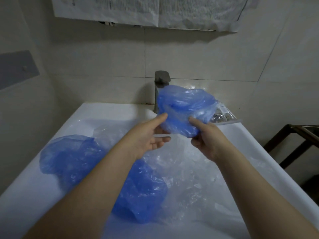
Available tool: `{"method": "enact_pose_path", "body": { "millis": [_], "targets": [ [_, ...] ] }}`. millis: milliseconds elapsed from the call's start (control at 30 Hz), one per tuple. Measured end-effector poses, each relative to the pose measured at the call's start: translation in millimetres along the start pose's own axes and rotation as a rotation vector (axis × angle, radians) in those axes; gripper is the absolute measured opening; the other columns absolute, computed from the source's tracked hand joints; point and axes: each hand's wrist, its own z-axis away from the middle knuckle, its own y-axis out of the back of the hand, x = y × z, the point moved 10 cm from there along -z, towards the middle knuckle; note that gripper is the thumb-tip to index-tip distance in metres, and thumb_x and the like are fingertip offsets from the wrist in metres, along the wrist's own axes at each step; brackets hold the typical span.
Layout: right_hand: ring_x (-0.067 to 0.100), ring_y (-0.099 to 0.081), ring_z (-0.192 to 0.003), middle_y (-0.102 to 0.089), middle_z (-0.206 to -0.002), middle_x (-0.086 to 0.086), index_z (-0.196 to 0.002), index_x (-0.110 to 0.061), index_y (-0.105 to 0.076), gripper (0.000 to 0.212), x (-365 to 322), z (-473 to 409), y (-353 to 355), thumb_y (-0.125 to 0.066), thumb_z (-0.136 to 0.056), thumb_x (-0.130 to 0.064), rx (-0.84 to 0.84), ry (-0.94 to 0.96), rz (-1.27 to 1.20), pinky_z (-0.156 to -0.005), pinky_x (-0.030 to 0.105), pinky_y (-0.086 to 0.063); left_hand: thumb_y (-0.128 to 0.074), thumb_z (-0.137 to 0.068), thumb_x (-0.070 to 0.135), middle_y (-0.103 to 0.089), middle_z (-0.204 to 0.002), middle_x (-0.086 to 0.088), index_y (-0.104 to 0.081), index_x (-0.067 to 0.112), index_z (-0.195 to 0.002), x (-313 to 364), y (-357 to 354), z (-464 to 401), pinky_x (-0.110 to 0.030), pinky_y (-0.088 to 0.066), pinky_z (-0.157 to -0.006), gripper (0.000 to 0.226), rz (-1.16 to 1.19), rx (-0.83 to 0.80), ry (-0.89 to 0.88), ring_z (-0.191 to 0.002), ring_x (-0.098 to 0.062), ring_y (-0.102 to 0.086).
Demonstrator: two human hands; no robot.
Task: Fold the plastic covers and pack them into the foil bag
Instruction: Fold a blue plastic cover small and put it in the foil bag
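One blue cover [185, 107] is bunched and half folded, held above the far side of the sink [96, 111]; the right hand [209, 140] pinches it and the left hand [148, 135] touches it with straight fingers. More blue covers [72, 156] and clear covers [193, 180] lie unfolded in the sink. Nothing seems packed yet: the foil bag [221, 115] lies far right, contents unclear.

- Held cover [185, 107]: raised above the sink [107, 111], before the faucet [161, 80].
- Foil bag [222, 115]: right of the faucet, on the rim.
- Loose covers [72, 156]: in the basin.
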Motion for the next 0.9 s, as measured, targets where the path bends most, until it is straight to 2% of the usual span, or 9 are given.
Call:
{"method": "enact_pose_path", "body": {
  "millis": [67, 167, 367, 433, 533, 667, 733, 800, 900],
  "targets": [
    [0.002, -0.040, -0.045, -0.054, -0.052, -0.011, -0.087, -0.020, -0.058, 0.005, 2, 3, -4, -0.059, -0.088, -0.016, -0.051, 0.003, 0.152, -0.041, 0.015, -0.032, -0.055, -0.092, 0.036, -0.067, -0.086, -0.004, -0.060, 0.016, -0.099, -4, 1, -1, -0.021, -0.050, -0.054, 0.022, 0.026, 0.041, 0.006, -0.064, -0.016, -0.068],
    [0.003, -0.041, -0.049, -0.055, -0.051, -0.011, -0.085, -0.018, -0.059, 0.007, 2, 4, -4, -0.063, -0.085, -0.012, -0.067, 0.012, 0.326, -0.051, 0.018, -0.035, -0.055, -0.092, 0.034, -0.065, -0.079, -0.002, -0.058, 0.017, -0.092, -5, 10, -2, -0.019, -0.047, -0.047, 0.018, 0.072, 0.124, 0.008, -0.058, -0.015, -0.065],
    [0.011, -0.049, -0.047, -0.057, -0.054, 0.002, -0.094, -0.010, -0.058, 0.008, -1, 5, -7, -0.051, -0.093, -0.015, -0.165, 0.013, 0.333, -0.053, 0.021, -0.040, -0.051, -0.091, 0.012, -0.062, -0.052, 0.004, -0.057, 0.017, -0.076, 2, 22, -5, -0.022, -0.041, -0.057, 0.017, 0.268, 0.193, -0.036, -0.054, -0.010, -0.057],
    [0.012, -0.050, -0.048, -0.059, -0.057, 0.004, -0.090, -0.012, -0.057, 0.012, -2, 7, -12, -0.046, -0.095, -0.016, -0.207, 0.010, 0.286, -0.054, 0.021, -0.039, -0.048, -0.092, 0.011, -0.064, -0.059, 0.004, -0.058, 0.019, -0.079, 8, 24, -5, -0.021, -0.043, -0.056, 0.018, 0.229, 0.190, -0.084, -0.052, -0.008, -0.059],
    [0.009, -0.046, -0.047, -0.051, -0.055, 0.003, -0.084, -0.011, -0.057, 0.015, -2, 8, -18, -0.049, -0.091, -0.001, -0.234, 0.033, 0.248, -0.048, 0.017, -0.041, -0.045, -0.093, 0.016, -0.064, -0.064, 0.003, -0.058, 0.019, -0.081, 8, 20, -4, -0.020, -0.046, -0.054, 0.018, 0.169, 0.157, -0.084, -0.053, -0.010, -0.060],
    [0.008, -0.045, -0.048, -0.048, -0.057, 0.003, -0.093, -0.013, -0.060, 0.018, 2, 5, -17, -0.051, -0.090, 0.003, -0.234, 0.025, 0.229, -0.047, 0.016, -0.042, -0.051, -0.091, 0.026, -0.063, -0.078, -0.003, -0.059, 0.019, -0.082, 7, 19, -2, -0.025, -0.045, -0.061, 0.014, 0.157, 0.143, -0.050, -0.069, -0.018, -0.062],
    [0.008, -0.044, -0.050, -0.048, -0.055, 0.001, -0.097, -0.015, -0.060, 0.021, 4, 3, -17, -0.050, -0.090, 0.002, -0.249, 0.011, 0.252, -0.048, 0.017, -0.042, -0.054, -0.090, 0.022, -0.060, -0.080, -0.003, -0.057, 0.019, -0.081, 8, 24, -2, -0.023, -0.045, -0.057, 0.010, 0.120, 0.172, -0.065, -0.068, -0.018, -0.059],
    [0.009, -0.043, -0.048, -0.046, -0.054, 0.001, -0.094, -0.013, -0.058, 0.020, 5, 4, -17, -0.048, -0.090, 0.004, -0.240, 0.008, 0.236, -0.046, 0.017, -0.041, -0.053, -0.091, 0.015, -0.059, -0.062, 0.001, -0.054, 0.017, -0.076, 12, 27, -5, -0.018, -0.043, -0.045, 0.015, 0.037, 0.195, -0.093, -0.055, -0.012, -0.055],
    [0.009, -0.042, -0.047, -0.045, -0.058, 0.006, -0.085, -0.007, -0.054, 0.024, 1, -1, -13, -0.040, -0.088, 0.012, -0.221, 0.007, 0.100, -0.045, 0.018, -0.038, -0.037, -0.098, 0.002, -0.046, -0.028, 0.008, -0.048, 0.005, -0.073, 14, 33, -9, -0.008, -0.035, -0.033, 0.028, -0.033, 0.242, -0.061, -0.028, 0.000, -0.046]
  ]
}}
